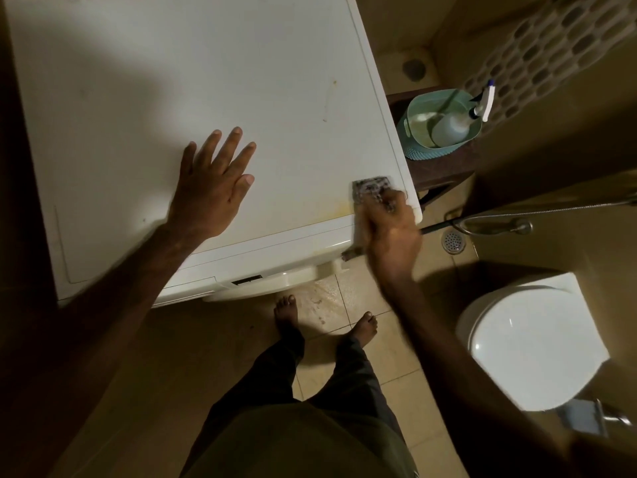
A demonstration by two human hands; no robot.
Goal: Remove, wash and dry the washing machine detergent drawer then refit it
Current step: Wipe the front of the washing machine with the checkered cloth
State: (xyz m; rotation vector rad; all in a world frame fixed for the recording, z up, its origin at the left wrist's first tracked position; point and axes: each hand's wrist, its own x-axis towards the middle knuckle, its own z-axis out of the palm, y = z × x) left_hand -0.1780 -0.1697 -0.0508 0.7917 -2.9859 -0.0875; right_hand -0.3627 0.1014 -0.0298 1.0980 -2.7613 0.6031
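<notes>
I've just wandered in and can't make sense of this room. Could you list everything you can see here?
washing machine: one, white, upper left
patterned cloth: one, dark, machine's front right corner
basket: one, pale green, on a dark stand right of the machine
spray bottle: one, whitish, inside the basket
floor drain: one, metal, right of the machine
hose: one, metal, right wall
toilet: one, white, lid shut, lower right
feet: two, bare, on the tan tiles
left hand: flat on the machine's top
right hand: blurred, gripping the cloth
</notes>
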